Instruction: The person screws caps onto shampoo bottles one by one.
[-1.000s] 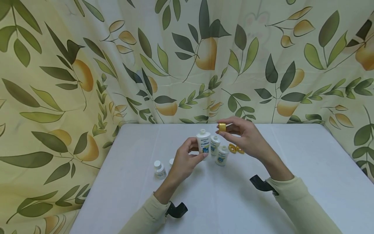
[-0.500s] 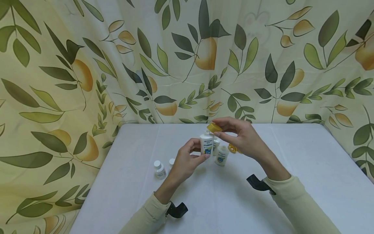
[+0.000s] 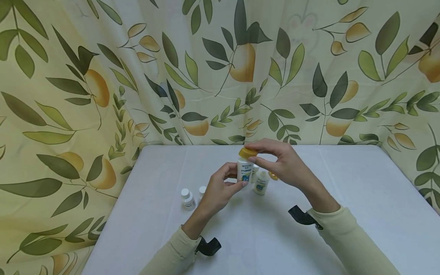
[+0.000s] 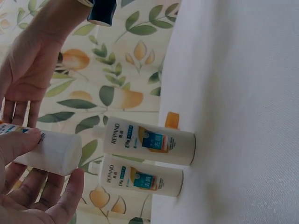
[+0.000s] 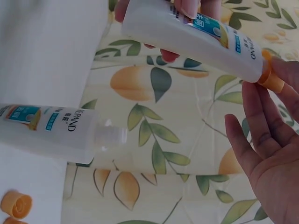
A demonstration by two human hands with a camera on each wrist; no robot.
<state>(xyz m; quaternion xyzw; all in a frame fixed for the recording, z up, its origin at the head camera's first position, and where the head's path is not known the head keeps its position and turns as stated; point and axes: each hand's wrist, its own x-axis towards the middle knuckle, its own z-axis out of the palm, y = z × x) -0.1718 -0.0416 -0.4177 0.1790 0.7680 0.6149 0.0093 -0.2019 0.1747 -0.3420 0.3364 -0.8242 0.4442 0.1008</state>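
Observation:
My left hand [image 3: 220,187] grips a white shampoo-style bottle [image 3: 245,172] round its lower body, lifted above the table. With thumb and fingers my right hand [image 3: 282,158] pinches an orange-yellow cap [image 3: 248,152], which sits over the bottle's neck. In the right wrist view the cap [image 5: 271,77] meets the bottle's shoulder and hides the neck. Two similar bottles without caps stand just behind and to the right: a nearer bottle [image 3: 261,183] and a farther bottle [image 3: 254,173], partly covered by the held one. A loose orange cap [image 5: 16,204] lies on the table beside them.
A small white-capped bottle [image 3: 188,199] stands on the white table [image 3: 154,172] left of my left hand. Another white cap [image 3: 202,190] peeks out from behind that hand. A fruit-patterned curtain [image 3: 220,76] hangs behind the table's far edge.
My right hand has moved left and brought the cap from beside the bottle onto its neck. My left hand has shifted the bottle slightly right.

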